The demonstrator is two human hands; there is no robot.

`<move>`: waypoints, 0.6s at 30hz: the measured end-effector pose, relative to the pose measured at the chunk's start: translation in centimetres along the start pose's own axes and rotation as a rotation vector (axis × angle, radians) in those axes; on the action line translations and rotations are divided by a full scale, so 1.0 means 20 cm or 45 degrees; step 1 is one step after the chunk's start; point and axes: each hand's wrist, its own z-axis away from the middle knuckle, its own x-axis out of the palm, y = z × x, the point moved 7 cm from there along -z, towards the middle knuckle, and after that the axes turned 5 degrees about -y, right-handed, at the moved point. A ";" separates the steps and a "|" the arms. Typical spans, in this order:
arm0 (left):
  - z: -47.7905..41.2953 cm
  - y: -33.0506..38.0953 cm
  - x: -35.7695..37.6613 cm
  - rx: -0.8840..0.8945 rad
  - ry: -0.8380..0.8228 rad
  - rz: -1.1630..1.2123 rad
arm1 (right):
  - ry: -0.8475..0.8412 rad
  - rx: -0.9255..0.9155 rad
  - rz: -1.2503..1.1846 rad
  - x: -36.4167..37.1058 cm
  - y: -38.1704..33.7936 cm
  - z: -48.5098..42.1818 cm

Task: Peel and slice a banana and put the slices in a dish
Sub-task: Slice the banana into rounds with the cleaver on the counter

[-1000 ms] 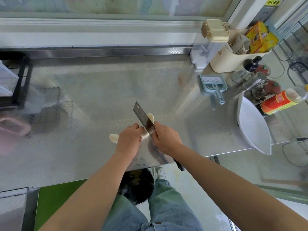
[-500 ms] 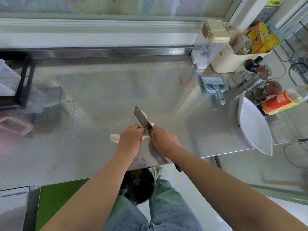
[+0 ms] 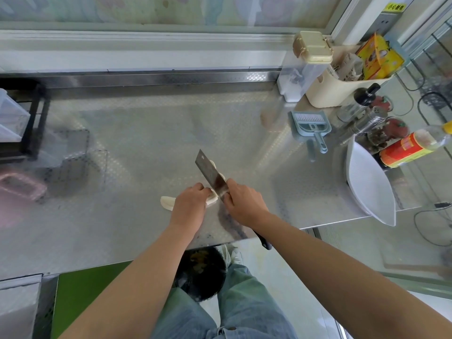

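A peeled, pale banana [image 3: 167, 202] lies on the steel counter [image 3: 137, 148] near its front edge. My left hand [image 3: 189, 205] presses down on its middle, so only the left end and a bit by the blade show. My right hand [image 3: 244, 204] is shut on a cleaver [image 3: 211, 176], whose blade stands across the banana just right of my left fingers. Cut slices [image 3: 220, 176] lie beyond the blade, partly hidden by it. A white leaf-shaped dish [image 3: 369, 189] sits at the counter's right edge.
At the back right stand a cream basket [image 3: 342, 86], a clear lidded container [image 3: 303, 69], a blue dustpan set [image 3: 311, 129], shakers and an oil bottle [image 3: 413, 148]. A black rack [image 3: 22, 118] stands at the far left. A dark bin [image 3: 201, 275] sits below the counter edge.
The cleaver went down through the banana and has come up again, set a little further left along it. My left hand stays on the banana.
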 end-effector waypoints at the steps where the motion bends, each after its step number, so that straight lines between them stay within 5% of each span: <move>1: 0.00 0.00 0.00 -0.001 0.001 0.003 | 0.002 -0.006 0.001 0.00 0.00 0.00; 18: -0.02 -0.01 0.01 -0.016 -0.010 -0.010 | -0.022 0.018 0.013 0.01 -0.01 0.00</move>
